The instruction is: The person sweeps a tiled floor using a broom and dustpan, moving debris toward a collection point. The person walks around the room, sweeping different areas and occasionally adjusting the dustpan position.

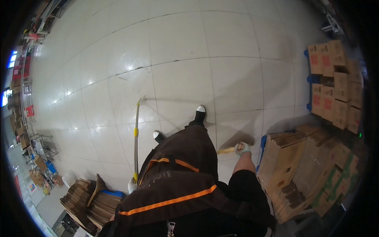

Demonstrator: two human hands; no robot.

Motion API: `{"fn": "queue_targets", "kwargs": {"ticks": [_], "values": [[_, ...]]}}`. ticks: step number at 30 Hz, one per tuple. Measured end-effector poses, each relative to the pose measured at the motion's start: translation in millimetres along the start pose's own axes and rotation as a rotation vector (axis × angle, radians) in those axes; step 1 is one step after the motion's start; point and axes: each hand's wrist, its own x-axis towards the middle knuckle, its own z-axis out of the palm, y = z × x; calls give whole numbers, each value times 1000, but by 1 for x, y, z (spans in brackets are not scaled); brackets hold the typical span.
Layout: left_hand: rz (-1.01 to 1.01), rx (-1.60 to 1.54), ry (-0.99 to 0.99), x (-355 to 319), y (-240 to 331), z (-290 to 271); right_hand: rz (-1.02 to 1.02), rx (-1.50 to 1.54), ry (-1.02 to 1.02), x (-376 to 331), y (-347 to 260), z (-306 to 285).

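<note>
My left hand (132,185), in a white glove, is closed round the lower end of a long-handled pole (136,146) beside my left leg. The pole is grey with yellow fittings. Its far end, yellow and narrow, reaches down to the floor ahead of my left shoe; what kind of head it bears is too small to tell. Out to my right, my right hand (242,148), also gloved, is closed on a pale yellow, flat piece (226,151) that sticks out leftward toward my leg. Its kind cannot be made out. A dark brown apron (177,170) with orange trim covers my front.
Pale floor tiles (177,35) spread ahead. To the right, flattened cardboard (284,158) is stacked on a blue pallet, with cartons (327,87) piled on another farther off. More flattened cardboard (90,201) stands at the near left. Shelving and goods (39,158) line the left side.
</note>
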Motion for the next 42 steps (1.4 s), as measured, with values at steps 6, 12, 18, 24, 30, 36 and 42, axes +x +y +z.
{"fn": "queue_targets", "kwargs": {"ticks": [6, 12, 18, 24, 30, 36, 42], "values": [[74, -231, 42, -23, -72, 43, 97, -355, -300, 21, -23, 163], [-12, -348, -3, -22, -67, 77, -18, -1169, -540, -42, 158, 334], [38, -148, -77, 5, 67, 69, -22, -1422, -850, -126, 205, 404], [137, -12, -182, 61, 155, 59, -483, -1254, -972, -135, 159, 348], [230, 142, -218, 99, 227, 43, -546, -962, -503, -123, 32, 272], [253, 248, -207, 107, 295, 46, -379, -512, -115, -11, -102, 189], [170, 341, -178, 88, 348, 65, -130, -884, -81, 46, -254, 199]]}}
